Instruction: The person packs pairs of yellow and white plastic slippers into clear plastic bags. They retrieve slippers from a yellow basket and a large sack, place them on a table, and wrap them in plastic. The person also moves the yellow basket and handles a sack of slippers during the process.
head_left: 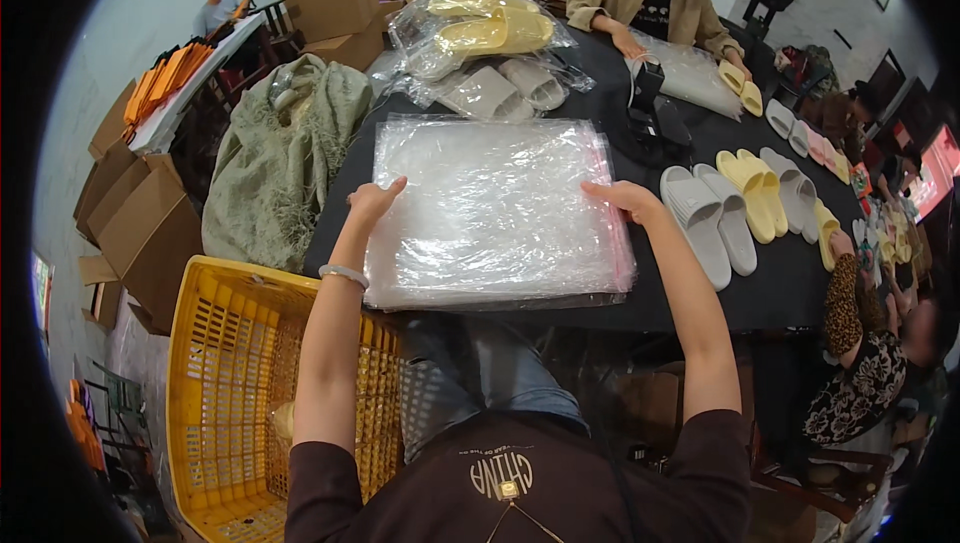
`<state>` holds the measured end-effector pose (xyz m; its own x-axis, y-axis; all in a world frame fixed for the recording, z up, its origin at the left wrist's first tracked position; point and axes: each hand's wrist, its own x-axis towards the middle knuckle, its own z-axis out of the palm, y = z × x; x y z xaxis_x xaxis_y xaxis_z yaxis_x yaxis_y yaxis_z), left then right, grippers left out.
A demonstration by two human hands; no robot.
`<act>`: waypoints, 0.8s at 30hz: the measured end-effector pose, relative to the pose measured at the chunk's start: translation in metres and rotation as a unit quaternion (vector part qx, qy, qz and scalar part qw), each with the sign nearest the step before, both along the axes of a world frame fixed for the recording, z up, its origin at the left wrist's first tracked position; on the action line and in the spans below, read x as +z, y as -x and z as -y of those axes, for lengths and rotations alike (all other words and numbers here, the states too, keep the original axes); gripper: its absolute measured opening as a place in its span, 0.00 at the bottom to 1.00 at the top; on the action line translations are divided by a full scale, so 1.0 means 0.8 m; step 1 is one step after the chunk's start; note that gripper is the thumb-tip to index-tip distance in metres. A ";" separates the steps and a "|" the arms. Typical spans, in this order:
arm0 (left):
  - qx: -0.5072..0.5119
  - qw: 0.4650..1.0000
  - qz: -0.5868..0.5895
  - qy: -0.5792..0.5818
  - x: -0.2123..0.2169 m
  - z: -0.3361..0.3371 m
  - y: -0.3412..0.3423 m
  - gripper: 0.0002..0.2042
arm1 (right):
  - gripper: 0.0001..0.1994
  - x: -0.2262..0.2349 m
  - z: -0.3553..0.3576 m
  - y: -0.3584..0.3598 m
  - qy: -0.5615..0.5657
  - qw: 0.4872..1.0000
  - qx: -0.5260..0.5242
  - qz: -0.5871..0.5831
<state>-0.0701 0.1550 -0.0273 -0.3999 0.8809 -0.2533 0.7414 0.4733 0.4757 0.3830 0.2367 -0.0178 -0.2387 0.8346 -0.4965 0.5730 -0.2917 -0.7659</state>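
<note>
A thick stack of clear plastic bags [490, 213] lies flat on the black-covered table in front of me, with a pinkish strip along its right edge. My left hand [375, 201] grips the stack's left side, thumb on top and the other fingers mostly hidden at the edge. Opposite it, my right hand [625, 200] holds the right side near the pinkish strip, its thumb also on top. Just beyond the stack sit grey slippers [487, 93] and bagged yellow slippers [497, 31]. To the right stand pairs of grey slippers [697, 218] and yellow slippers [750, 191].
A yellow plastic crate [190, 393] stands at my lower left, beside a green woven sack [285, 153] and cardboard boxes [150, 223]. A black device [655, 113] sits on the table [690, 308]. Across from me a person [650, 3] handles slippers; others work at right.
</note>
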 end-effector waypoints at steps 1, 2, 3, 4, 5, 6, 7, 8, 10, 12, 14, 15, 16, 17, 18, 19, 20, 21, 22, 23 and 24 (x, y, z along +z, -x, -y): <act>-0.003 1.000 -0.008 -0.002 -0.008 -0.002 0.007 0.47 | 0.38 0.003 0.002 0.004 0.005 1.000 0.015 -0.010; -0.006 1.000 -0.015 -0.004 -0.017 -0.007 0.017 0.48 | 0.39 0.008 0.003 0.007 0.003 1.000 0.025 -0.011; -0.010 1.000 -0.025 -0.004 -0.015 -0.009 0.018 0.48 | 0.38 0.015 0.005 0.012 0.011 1.000 0.006 0.006; 0.014 1.000 -0.003 0.005 -0.014 -0.009 0.020 0.46 | 0.38 0.020 0.007 0.018 0.020 0.999 -0.012 0.022; 0.034 0.999 0.031 -0.010 -0.015 -0.002 0.021 0.45 | 0.37 0.021 0.008 0.022 0.028 0.998 -0.027 0.039; 0.049 0.996 0.066 -0.027 -0.009 0.005 0.012 0.44 | 0.36 0.018 0.008 0.019 0.032 0.998 -0.046 -0.006; 0.065 0.992 0.101 -0.042 0.002 0.013 0.000 0.44 | 0.34 0.008 0.005 0.011 0.037 0.996 -0.064 -0.049; 0.053 0.989 0.135 -0.017 0.020 0.017 -0.008 0.43 | 0.33 -0.004 0.002 0.001 0.041 0.991 -0.083 -0.093; 0.032 0.978 0.200 0.041 0.057 0.029 -0.024 0.43 | 0.31 -0.029 -0.020 -0.023 0.078 0.983 -0.100 -0.135; 0.064 0.970 0.235 0.012 0.047 0.045 -0.011 0.42 | 0.33 -0.016 -0.004 0.001 0.106 0.982 -0.032 -0.155; 0.080 0.948 0.305 -0.045 0.025 0.035 0.003 0.40 | 0.28 -0.014 0.001 0.005 0.113 0.974 -0.034 -0.195; 0.072 0.942 0.321 -0.064 0.025 0.035 0.003 0.40 | 0.25 -0.009 0.006 0.007 0.116 0.966 -0.033 -0.229; 0.064 0.935 0.338 -0.084 0.024 0.035 0.002 0.40 | 0.23 -0.005 0.012 0.009 0.082 0.969 -0.028 -0.230; 0.055 0.928 0.354 -0.103 0.023 0.035 0.002 0.40 | 0.21 -0.001 0.021 0.012 0.048 0.972 -0.022 -0.230; 0.056 0.924 0.359 -0.116 0.023 0.034 0.006 0.39 | 0.19 0.007 0.029 0.014 0.011 0.973 -0.018 -0.231; 0.061 0.921 0.363 -0.130 0.020 0.035 0.013 0.39 | 0.18 0.018 0.038 0.021 -0.040 0.968 -0.015 -0.246; 0.066 0.917 0.366 -0.144 0.019 0.036 0.021 0.39 | 0.16 0.031 0.047 0.027 -0.091 0.961 -0.012 -0.260; 0.055 0.895 0.425 -0.124 0.020 0.035 0.025 0.38 | 0.15 0.037 0.053 0.028 -0.142 0.952 -0.015 -0.272; 0.045 0.869 0.481 -0.104 0.022 0.034 0.030 0.38 | 0.11 0.038 0.045 0.022 -0.227 0.954 -0.017 -0.192; 0.035 0.840 0.535 -0.084 0.024 0.033 0.034 0.38 | 0.10 0.035 0.036 0.015 -0.240 0.942 -0.013 -0.233; 0.054 0.823 0.564 -0.033 0.030 0.035 0.035 0.36 | 0.09 0.049 0.045 0.022 -0.278 0.932 -0.006 -0.233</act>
<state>-0.0983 0.1268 -0.0036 -0.0195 0.8823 -0.4702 -0.2344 0.4532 0.8600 0.3654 0.2007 0.0217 -0.3090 0.9359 0.1692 0.1400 0.2207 -0.9652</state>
